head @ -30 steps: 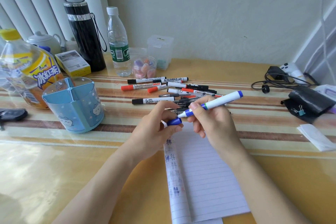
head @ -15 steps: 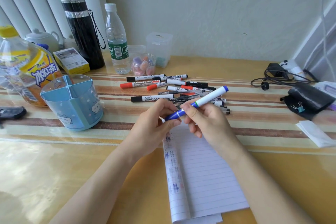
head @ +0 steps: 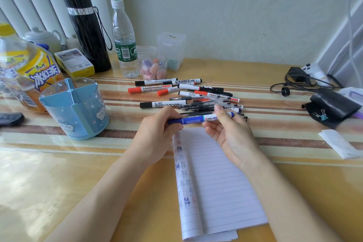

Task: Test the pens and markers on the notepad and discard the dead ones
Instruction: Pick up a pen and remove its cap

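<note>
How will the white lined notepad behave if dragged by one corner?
Probably floppy: the white lined notepad is thin sheets, its left page curled into a roll. It likely slides easily on the glossy tabletop, and the sheets may fan apart.

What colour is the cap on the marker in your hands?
Dark blue: the cap of the marker. The head view shows it best.

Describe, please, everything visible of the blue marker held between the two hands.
The blue marker looks plastic: blue cap, blue printed label, white barrel with a green band, blue tail. It lies almost level above the top of the notepad; left hand grips the cap end, right hand pinches the white part.
</note>
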